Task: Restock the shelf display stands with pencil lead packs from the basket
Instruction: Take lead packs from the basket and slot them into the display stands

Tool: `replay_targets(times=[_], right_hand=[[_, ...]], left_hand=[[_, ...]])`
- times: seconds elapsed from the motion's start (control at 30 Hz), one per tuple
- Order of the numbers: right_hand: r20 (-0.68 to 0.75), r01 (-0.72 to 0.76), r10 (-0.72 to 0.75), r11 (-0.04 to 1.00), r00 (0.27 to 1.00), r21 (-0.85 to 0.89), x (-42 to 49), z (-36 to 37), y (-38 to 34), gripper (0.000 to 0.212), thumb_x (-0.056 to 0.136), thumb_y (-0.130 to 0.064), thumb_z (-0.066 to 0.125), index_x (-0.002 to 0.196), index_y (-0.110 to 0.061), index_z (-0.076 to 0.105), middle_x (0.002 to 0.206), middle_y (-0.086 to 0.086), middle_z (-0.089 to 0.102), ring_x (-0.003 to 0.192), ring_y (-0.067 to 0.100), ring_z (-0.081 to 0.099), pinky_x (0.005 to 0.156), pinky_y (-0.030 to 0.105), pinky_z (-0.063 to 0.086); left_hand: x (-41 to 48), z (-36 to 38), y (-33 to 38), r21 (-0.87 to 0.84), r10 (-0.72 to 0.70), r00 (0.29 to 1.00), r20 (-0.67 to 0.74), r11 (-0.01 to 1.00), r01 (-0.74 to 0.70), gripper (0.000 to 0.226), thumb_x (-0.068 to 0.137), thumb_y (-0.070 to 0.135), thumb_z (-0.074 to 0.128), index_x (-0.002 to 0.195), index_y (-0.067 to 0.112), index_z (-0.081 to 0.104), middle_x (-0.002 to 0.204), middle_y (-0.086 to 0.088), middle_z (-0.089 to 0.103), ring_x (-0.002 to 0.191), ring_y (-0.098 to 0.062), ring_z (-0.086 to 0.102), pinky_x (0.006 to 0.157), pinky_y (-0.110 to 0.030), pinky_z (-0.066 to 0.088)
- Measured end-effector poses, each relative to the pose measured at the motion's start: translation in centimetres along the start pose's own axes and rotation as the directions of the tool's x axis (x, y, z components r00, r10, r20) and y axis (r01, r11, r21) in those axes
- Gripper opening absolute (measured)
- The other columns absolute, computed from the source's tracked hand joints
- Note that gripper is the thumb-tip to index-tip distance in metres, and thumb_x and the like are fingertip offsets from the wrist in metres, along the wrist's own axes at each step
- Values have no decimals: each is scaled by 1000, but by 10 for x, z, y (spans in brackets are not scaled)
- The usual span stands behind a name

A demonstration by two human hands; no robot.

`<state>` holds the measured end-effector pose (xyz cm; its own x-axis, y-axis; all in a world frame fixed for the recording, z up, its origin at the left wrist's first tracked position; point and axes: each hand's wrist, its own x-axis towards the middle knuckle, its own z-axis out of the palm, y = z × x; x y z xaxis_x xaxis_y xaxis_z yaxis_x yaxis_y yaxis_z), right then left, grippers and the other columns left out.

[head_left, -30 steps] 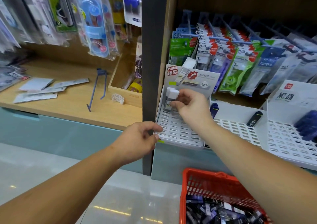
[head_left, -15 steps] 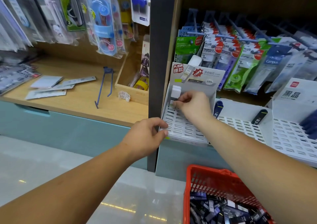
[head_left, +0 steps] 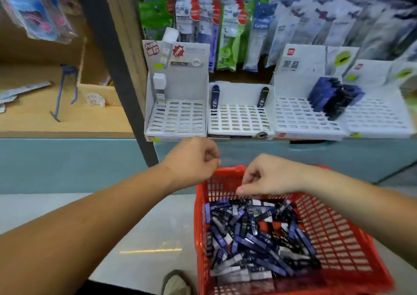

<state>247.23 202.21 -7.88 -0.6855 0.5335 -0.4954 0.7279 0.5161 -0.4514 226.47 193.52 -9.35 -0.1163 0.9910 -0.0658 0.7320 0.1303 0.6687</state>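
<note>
A red plastic basket (head_left: 334,233) on the floor holds several dark blue, black and grey pencil lead packs (head_left: 252,240). My right hand (head_left: 268,177) hovers over the basket's far rim with fingers loosely curled and nothing in it. My left hand (head_left: 194,159) hangs just left of the basket's far corner, fingers loosely curled, holding nothing. On the shelf above stand white slotted display stands: the left one (head_left: 178,118) has white packs (head_left: 159,87) at its back left, the second (head_left: 239,121) two dark packs, the third (head_left: 304,118) a row of blue and black packs (head_left: 331,96).
Hanging bagged stationery (head_left: 228,33) fills the pegs behind the stands. A dark upright post (head_left: 117,73) divides the shelving. To the left a wooden shelf (head_left: 33,114) carries a blue hook and loose packets. My shoe (head_left: 176,283) stands beside the basket on the pale floor.
Both hands have left the left display stand and come down to the basket. The white pack my right hand was placing now sits in the stand. The view has tilted down.
</note>
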Motion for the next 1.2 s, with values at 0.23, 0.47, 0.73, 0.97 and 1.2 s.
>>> replay_targets(times=[0.23, 0.47, 0.73, 0.97, 1.2], right_hand=[[15, -278, 288, 909, 957, 312, -5, 81, 136, 41, 86, -50, 78, 90, -10, 77, 70, 2, 65, 60, 15, 55, 53, 25, 43], [47, -389, 432, 754, 901, 529, -3, 144, 215, 75, 80, -50, 83, 141, -17, 53, 136, 3, 54, 122, 18, 54, 99, 27, 43], [246, -643, 599, 659, 762, 390, 24, 194, 276, 165, 41, -79, 87, 159, -36, -20, 170, 4, -19, 157, 31, -11, 127, 53, 12], [201, -633, 615, 773, 763, 40, 34, 232, 277, 174, 46, -69, 93, 145, -34, -45, 157, 17, -44, 153, 39, -24, 125, 51, 0], [-57, -652, 692, 701, 719, 290, 44, 224, 280, 140, 56, -69, 88, 160, -26, 5, 165, 10, 15, 151, 35, 22, 122, 49, 28]], left_hand=[[37, 120, 34, 164, -17, 949, 314, 986, -37, 14, 91, 23, 70, 104, 19, 74, 101, -1, 75, 94, -21, 69, 85, -29, 54], [33, 253, -14, 284, -284, 829, 482, 946, 159, 61, 90, 35, 74, 144, 18, 51, 142, -12, 54, 122, -32, 58, 98, -43, 53], [40, 303, -62, 553, -547, 662, 513, 800, 232, 145, 70, 65, 85, 159, 32, -25, 168, -12, -28, 156, -40, -15, 126, -55, 3], [51, 325, -78, 614, -500, 785, 365, 763, 201, 155, 51, 90, 74, 162, 27, -15, 164, -18, 8, 152, -41, 9, 126, -56, 5], [46, 327, -87, 595, -453, 804, 384, 788, 159, 149, 52, 91, 71, 161, 23, -4, 151, -10, 29, 143, -35, 30, 122, -49, 26]])
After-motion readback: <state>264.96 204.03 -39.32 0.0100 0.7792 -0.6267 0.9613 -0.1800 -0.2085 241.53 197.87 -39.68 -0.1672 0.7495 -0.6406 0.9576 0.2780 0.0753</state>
